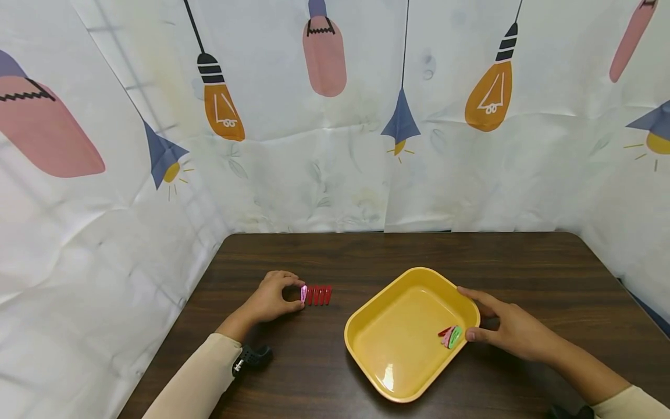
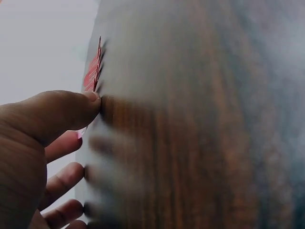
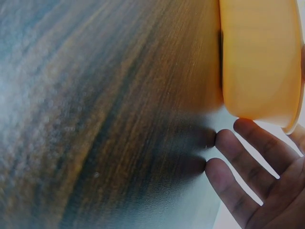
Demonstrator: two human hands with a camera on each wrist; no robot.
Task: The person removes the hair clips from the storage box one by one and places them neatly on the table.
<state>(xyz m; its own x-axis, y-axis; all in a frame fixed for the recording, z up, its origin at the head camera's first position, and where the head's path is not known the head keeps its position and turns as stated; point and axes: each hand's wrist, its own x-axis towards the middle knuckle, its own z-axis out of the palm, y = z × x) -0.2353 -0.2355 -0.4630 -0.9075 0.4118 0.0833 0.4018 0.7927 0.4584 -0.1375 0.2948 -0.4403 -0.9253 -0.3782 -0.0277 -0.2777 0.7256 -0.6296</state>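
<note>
My left hand point(image 1: 272, 297) pinches a pink hair clip point(image 1: 303, 293) lengthwise between thumb and forefinger, at the left end of a short row of red hair clips point(image 1: 320, 295) on the table. In the left wrist view, the thumb point(image 2: 71, 112) hides most of the pink clip, and the red clips point(image 2: 93, 71) rise just beyond it. My right hand point(image 1: 510, 326) touches the right-hand end of a yellow tray point(image 1: 382, 302) with spread, fairly straight fingers. A small group of red, pink and green hair clips point(image 1: 454, 337) lies inside the tray near that hand.
The dark wood table point(image 1: 293, 372) carries the clips and the tray. A white printed curtain point(image 1: 324, 174) hangs behind it and along its left side. A black strap point(image 1: 251, 358) sits on the left wrist.
</note>
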